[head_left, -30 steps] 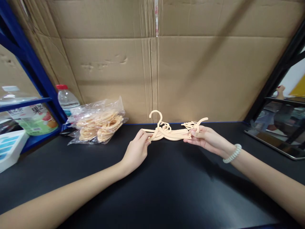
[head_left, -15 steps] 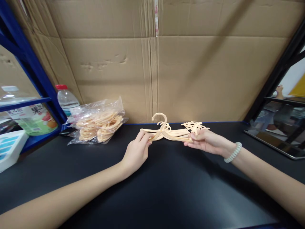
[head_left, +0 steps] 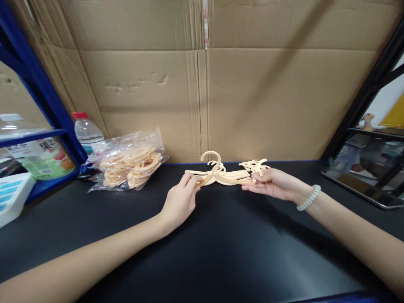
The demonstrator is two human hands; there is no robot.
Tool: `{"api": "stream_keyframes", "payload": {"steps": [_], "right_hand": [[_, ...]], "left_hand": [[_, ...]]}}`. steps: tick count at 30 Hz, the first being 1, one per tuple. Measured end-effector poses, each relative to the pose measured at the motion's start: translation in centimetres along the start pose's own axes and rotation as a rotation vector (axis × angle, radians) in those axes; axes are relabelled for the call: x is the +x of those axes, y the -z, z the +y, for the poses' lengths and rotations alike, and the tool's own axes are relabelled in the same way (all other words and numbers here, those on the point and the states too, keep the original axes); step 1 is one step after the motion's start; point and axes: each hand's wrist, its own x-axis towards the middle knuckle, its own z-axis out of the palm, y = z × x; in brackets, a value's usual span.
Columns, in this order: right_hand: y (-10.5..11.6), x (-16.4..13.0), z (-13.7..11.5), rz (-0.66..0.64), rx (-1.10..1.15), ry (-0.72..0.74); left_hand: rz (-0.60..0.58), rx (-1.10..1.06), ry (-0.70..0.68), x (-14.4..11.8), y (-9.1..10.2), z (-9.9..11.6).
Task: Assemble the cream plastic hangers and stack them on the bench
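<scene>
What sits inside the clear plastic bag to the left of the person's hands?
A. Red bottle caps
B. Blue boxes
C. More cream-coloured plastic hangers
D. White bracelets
C: the clear plastic bag is packed with curved cream pieces matching the hangers gripped by the left hand and right hand.

A black worktop [head_left: 221, 252] runs back to a wall of creased brown cardboard [head_left: 252, 97]. Left of the cardboard stands a blue shelf frame [head_left: 38, 84]; right of it, a black frame [head_left: 362, 92]. Soft light glints off the worktop.
</scene>
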Motion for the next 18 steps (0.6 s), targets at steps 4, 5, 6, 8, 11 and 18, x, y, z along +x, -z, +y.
{"api": "stream_keyframes", "payload": {"steps": [4,5,6,8,11,18], "right_hand": [[-0.8,0.0,0.5,0.079,-0.020,0.115],[-1.0,0.1,0.7,0.099,-0.033,0.141],[-1.2,0.1,0.9,0.120,-0.051,0.161],[-1.5,0.2,1.1,0.162,-0.093,0.188],[-1.9,0.0,1.2,0.171,-0.140,0.235],[-1.8,-0.5,0.7,-0.003,-0.099,0.328]], "left_hand": [[-0.004,-0.016,-0.003,0.0,0.0,0.0],[-0.004,-0.019,-0.008,0.0,0.0,0.0],[-0.004,-0.022,-0.012,0.0,0.0,0.0],[-0.008,-0.029,-0.006,0.0,0.0,0.1],[-0.023,-0.065,0.040,0.0,0.1,0.1],[0.008,-0.178,0.084,0.2,0.2,-0.3]]}}
